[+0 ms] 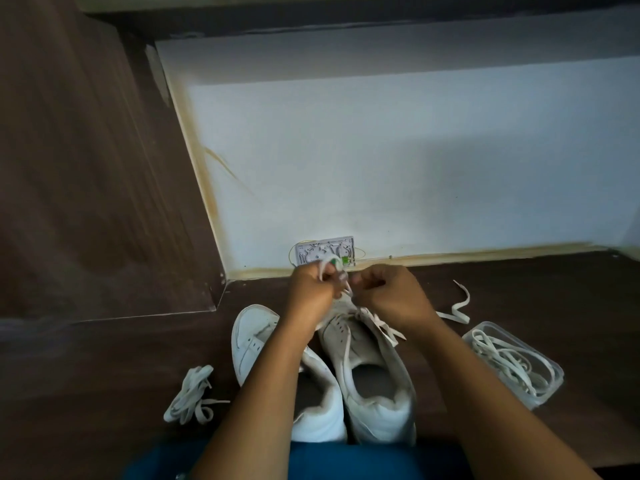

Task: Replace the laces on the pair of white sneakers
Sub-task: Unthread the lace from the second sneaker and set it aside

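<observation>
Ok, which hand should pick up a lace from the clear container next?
Right. The clear container of laces sits on that side, nearer the right hand; the left hand grips the lace on the sneaker, farther off.

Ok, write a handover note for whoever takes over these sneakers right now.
The left hand grips the lace above the toe of the right sneaker; the right hand pinches it too, its tail trailing right.
The left sneaker shows bare eyelets.
A lace bundle lies left of the pair; a plastic tub of laces right.
Done: unclear whether this lace goes in or out.
Left: finish both sneakers.
</observation>
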